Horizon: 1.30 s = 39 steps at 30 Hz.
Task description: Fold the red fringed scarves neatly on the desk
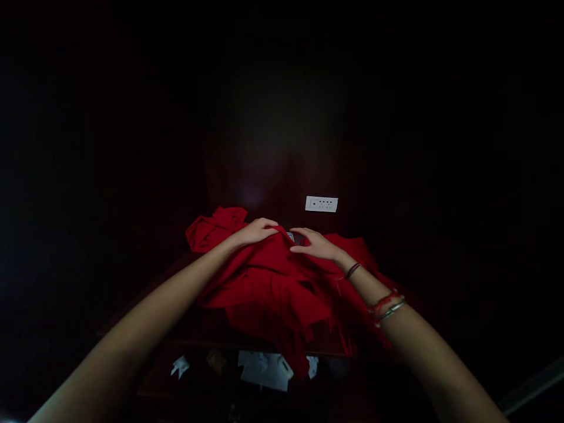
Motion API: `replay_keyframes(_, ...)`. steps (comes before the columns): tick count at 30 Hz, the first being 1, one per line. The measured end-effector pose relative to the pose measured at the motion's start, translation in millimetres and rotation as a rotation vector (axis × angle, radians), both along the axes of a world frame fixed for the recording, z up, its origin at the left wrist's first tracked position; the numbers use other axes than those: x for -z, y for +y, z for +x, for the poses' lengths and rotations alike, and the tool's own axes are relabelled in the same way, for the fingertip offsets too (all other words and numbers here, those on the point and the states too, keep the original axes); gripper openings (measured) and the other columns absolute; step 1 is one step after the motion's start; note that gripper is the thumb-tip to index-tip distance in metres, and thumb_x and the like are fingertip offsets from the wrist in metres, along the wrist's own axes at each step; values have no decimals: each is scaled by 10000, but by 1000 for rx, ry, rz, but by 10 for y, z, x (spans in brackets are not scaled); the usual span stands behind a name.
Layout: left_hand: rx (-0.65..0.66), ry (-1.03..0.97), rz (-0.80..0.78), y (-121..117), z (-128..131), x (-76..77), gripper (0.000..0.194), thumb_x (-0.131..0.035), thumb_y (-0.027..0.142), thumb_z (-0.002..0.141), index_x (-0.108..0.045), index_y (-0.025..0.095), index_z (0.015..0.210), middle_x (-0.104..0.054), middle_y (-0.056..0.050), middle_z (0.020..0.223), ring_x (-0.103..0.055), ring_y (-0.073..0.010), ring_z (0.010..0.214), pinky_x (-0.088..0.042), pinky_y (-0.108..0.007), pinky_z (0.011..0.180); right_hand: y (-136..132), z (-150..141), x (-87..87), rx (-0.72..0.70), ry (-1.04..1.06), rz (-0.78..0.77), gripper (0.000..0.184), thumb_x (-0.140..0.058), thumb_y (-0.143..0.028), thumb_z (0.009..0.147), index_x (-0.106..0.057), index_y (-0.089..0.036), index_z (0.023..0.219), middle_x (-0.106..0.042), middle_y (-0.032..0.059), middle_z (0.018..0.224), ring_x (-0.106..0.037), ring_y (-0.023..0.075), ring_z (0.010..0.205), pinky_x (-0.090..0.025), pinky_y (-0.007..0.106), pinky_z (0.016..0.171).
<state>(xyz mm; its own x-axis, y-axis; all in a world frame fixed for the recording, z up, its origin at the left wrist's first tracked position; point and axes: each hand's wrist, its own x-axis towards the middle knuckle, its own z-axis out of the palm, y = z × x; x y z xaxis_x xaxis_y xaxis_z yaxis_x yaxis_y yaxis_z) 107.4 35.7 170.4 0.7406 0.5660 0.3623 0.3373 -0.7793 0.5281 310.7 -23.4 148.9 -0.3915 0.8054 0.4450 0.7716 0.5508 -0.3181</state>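
A crumpled red garment (pixel 273 288) lies on a dark shelf, part of it hanging over the front edge. My left hand (pixel 259 231) is closed on its upper edge, with the fingertips at a fold. Just to the right, my right hand (pixel 316 244) hovers over or touches the cloth, thumb and fingers apart, with nothing visibly gripped. Between the two hands a small pale label (pixel 289 235) shows at an opening in the cloth. Bracelets circle my right wrist and forearm. The garment's full shape is hidden in its folds.
A white socket panel (pixel 321 204) is set in the dark back wall behind the garment. On a lower level lie white papers (pixel 264 370), a crumpled white piece (pixel 180 367) and a brownish lump (pixel 216 361). The surroundings are very dark.
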Motion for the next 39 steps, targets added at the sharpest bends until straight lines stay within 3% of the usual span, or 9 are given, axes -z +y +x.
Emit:
replay_keyframes(4,-92,22,162,-13,26,-95,300,-369,321,738,-599,128,745,-574,-2,688,-486,-120,661,-361,-183,595,99,-343,10,59,28,91,236,-415,-259,795,-581,-159,930,-617,41,872,-547,139,776,-383,229,708)
replay_keyframes(10,-177,118,172,139,-404,-73,364,-408,439,722,-585,127,666,-528,16,598,-452,-102,571,-321,-180,523,124,90,-10,365,-81,80,217,-399,-203,795,-601,-184,873,-630,56,855,-559,152,793,-373,216,694)
replay_keyframes(15,-112,190,-131,205,-827,-142,316,-499,433,652,-605,150,747,-575,12,693,-494,-113,617,-356,-174,533,-12,566,-672,606,2,331,244,-402,-311,794,-605,-178,817,-624,67,803,-552,168,747,-383,243,665)
replay_keyframes(20,-274,75,-138,299,-1193,-276,300,-528,415,618,-591,147,737,-586,6,709,-519,-128,649,-391,-184,553,-208,952,-1350,732,131,517,332,-294,-303,828,-565,-123,891,-589,116,834,-523,183,756,-368,303,683)
replay_keyframes(23,-326,5,-87,329,-1183,-302,332,-446,433,668,-582,144,757,-593,5,710,-528,-135,667,-405,-198,577,-251,896,-1161,562,83,358,304,-394,-365,785,-592,-134,792,-598,74,749,-523,154,686,-384,278,642)
replay_keyframes(25,-312,26,19,292,-1008,-320,349,-412,433,687,-590,139,748,-596,1,713,-528,-143,684,-402,-207,605,-254,622,-808,425,38,215,294,-474,-405,731,-593,-161,843,-606,39,749,-533,127,654,-404,245,619)
replay_keyframes(29,-298,104,295,90,-428,-405,330,-394,388,713,-610,141,748,-598,-9,723,-524,-149,692,-376,-218,638,-206,-241,-83,96,34,-13,624,-567,-450,634,-420,-127,1147,-508,126,1073,-493,195,932,-389,303,782)
replay_keyframes(33,-344,84,441,-86,-41,-490,269,-438,337,703,-600,139,788,-598,-32,742,-518,-144,669,-356,-220,626,-57,-728,170,284,96,74,369,-452,-334,744,-482,-137,1055,-535,116,1014,-493,200,936,-371,307,807)
replay_keyframes(39,-458,134,445,49,-249,-512,244,-482,360,684,-587,150,753,-571,-31,674,-483,-130,584,-315,-213,526,52,-234,40,582,19,74,272,-316,-182,790,-546,-175,934,-608,104,878,-561,203,825,-396,269,690)
